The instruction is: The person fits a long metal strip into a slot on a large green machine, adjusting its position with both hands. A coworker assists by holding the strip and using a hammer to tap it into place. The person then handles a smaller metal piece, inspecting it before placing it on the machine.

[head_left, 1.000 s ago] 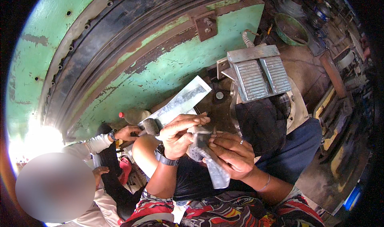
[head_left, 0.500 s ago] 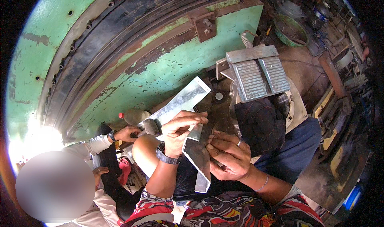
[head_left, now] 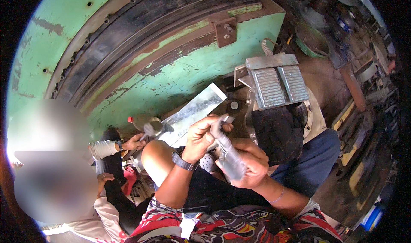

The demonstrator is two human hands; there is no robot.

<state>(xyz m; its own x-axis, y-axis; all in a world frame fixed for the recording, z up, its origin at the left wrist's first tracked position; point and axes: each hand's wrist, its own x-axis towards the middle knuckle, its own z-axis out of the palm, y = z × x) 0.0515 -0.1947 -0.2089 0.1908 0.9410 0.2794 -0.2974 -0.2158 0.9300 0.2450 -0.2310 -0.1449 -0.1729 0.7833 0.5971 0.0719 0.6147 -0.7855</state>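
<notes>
My left hand and my right hand both grip a narrow grey metal strip in front of my chest. The left hand, with a dark watch on its wrist, pinches the strip's upper end. Lower down, the right hand wraps around the strip's lower half. The strip runs slanted, top toward the left. Just behind my hands a longer shiny metal sheet leans against the green machine.
A big green round machine body fills the upper left. A grey double foot pedal sits at upper right above a dark cloth. Another person's hand at left holds a small tool beside a clear bottle.
The metal strip was turned in my hands, from hanging down below them to slanted between them. My left hand shifted up to its top end.
</notes>
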